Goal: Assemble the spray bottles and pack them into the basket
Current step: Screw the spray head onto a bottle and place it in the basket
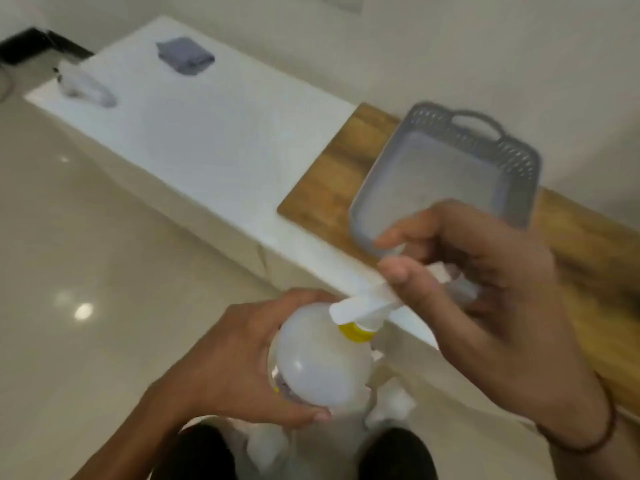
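Note:
A translucent white spray bottle [318, 362] is held upright over my lap, wrapped by my left hand [242, 362] around its round body. On its neck sits a white trigger head [363, 304] with a yellow collar [355, 332]. My right hand [485, 278] grips that trigger head from the right, thumb and fingers curled over it. The grey plastic basket [519, 168] with a handle stands behind my right hand on a wooden board [332, 181]; nothing shows inside it. The picture is blurred by motion.
A white tabletop [194, 133] stretches to the far left, bearing a folded grey cloth [185, 55] and another white spray bottle [86, 88] lying on its side. Glossy beige floor [69, 271] lies to the left. My dark-clad knees are at the bottom edge.

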